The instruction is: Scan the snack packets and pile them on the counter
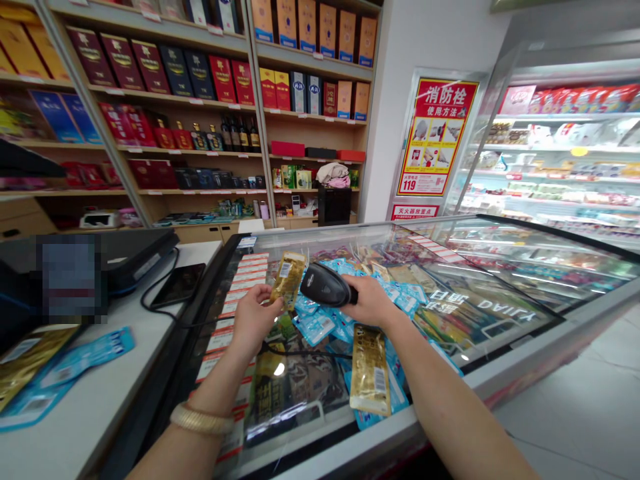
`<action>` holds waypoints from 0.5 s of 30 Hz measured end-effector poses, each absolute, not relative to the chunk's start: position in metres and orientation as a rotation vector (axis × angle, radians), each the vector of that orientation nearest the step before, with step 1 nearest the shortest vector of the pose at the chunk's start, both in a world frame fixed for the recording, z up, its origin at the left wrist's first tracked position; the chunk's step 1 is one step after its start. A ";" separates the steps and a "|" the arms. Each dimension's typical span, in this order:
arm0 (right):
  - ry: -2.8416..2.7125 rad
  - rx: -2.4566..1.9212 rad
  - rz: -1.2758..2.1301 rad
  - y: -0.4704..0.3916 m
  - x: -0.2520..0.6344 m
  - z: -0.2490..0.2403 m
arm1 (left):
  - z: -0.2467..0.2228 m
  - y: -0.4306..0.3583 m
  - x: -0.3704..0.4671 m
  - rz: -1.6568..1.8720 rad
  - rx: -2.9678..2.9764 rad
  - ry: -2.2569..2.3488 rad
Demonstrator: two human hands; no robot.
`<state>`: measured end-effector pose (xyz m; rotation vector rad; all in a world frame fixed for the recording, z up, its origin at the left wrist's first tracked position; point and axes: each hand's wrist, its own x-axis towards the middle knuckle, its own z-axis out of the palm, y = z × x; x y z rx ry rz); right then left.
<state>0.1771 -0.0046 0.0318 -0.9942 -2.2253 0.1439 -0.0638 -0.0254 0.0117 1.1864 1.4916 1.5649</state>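
My left hand [257, 315] pinches the lower edge of a gold foil packet [289, 279], its white barcode label facing up. Wrapped in my right hand [369, 300] is the handle of a black barcode scanner [326, 285]. The scanner's head points left, close beside the gold packet. Under both hands, a pile of light-blue packets [320, 323] lies on the freezer's glass top [330, 393]. Another gold packet [370, 373] rests on the pile below my right wrist. The scanner's black cable [310, 352] runs across the glass beneath my hands.
On the left, a white counter [107, 393] carries a dark phone [179, 284], a black machine [135, 257], blue packets [87, 357] and a gold packet [30, 353]. Shelves of boxed bottles [200, 100] stand behind. A lit refrigerated display [575, 153] is at the right.
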 end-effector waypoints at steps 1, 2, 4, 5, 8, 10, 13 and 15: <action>-2.222 -0.986 0.143 -0.005 0.177 0.032 | 0.012 -0.025 -0.064 1.571 1.185 1.488; -2.217 -0.978 0.144 -0.005 0.177 0.032 | 0.014 -0.025 -0.064 1.583 1.181 1.486; -2.208 -0.962 0.145 -0.005 0.177 0.032 | 0.019 -0.025 -0.066 1.619 1.164 1.471; -2.206 -0.959 0.146 -0.005 0.177 0.032 | 0.022 -0.025 -0.068 1.650 1.142 1.464; -2.197 -0.964 0.156 -0.005 0.178 0.031 | 0.037 -0.029 -0.081 1.757 1.074 1.441; -2.180 -0.952 0.174 -0.005 0.178 0.032 | 0.048 -0.037 -0.098 1.807 1.077 1.454; -2.165 -0.928 0.181 -0.006 0.178 0.032 | 0.059 -0.061 -0.137 1.855 1.095 1.565; -2.177 -0.942 0.162 -0.006 0.178 0.032 | 0.064 -0.081 -0.167 1.889 1.009 1.677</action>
